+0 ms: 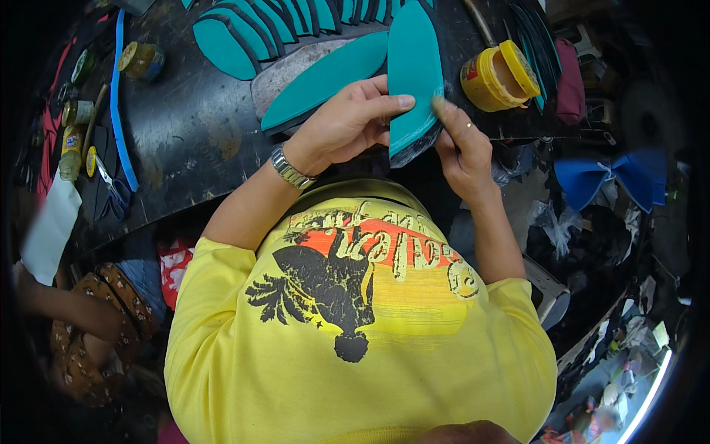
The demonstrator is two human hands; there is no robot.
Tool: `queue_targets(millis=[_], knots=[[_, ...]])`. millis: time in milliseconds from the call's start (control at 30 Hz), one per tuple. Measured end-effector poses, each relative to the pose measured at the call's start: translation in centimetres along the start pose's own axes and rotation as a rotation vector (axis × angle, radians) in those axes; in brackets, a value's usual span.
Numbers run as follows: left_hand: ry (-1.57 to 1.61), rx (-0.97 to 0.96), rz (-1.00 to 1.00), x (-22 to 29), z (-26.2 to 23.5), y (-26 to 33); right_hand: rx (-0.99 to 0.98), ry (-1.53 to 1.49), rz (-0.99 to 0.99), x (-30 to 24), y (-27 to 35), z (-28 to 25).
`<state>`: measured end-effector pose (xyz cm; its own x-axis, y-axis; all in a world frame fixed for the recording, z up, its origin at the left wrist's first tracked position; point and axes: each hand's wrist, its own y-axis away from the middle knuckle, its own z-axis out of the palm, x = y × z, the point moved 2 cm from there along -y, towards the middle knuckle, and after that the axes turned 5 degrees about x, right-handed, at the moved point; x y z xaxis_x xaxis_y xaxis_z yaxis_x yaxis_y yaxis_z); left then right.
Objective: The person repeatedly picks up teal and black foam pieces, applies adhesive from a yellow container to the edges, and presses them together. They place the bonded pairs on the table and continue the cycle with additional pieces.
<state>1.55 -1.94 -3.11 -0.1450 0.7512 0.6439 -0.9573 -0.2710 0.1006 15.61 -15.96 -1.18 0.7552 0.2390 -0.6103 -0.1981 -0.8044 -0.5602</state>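
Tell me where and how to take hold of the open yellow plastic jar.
Grip the open yellow plastic jar probably best around its rounded wall, below the rim, coming from the left: the round yellow lid sits at the mouth's right side. The bare right hand is nearest.

The held panel is teal with a dark edge, like the row of pieces. The tub and black-printed shirt are yellow; a co-worker's brown garment bears pale flowers.

Scissors left on table; slab central, flat piece atop; tub right; row of pieces behind.
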Motion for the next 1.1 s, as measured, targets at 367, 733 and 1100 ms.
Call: queue_targets(millis=[367,733,1100], knots=[[-0.613,0.370,0.354,8.5,-2.4,3.0,0.066,0.148,0.041,1.8,-2.3,1.3],[-0.787,1.125,0.972,31.3,-22.8,4.4,0.231,-0.237,0.226,5.0,-0.6,5.1],[-0.829,1.728,0.724,33.4,-32.2,0.0,0.175,-0.085,0.264,4.6,-0.2,5.1]])
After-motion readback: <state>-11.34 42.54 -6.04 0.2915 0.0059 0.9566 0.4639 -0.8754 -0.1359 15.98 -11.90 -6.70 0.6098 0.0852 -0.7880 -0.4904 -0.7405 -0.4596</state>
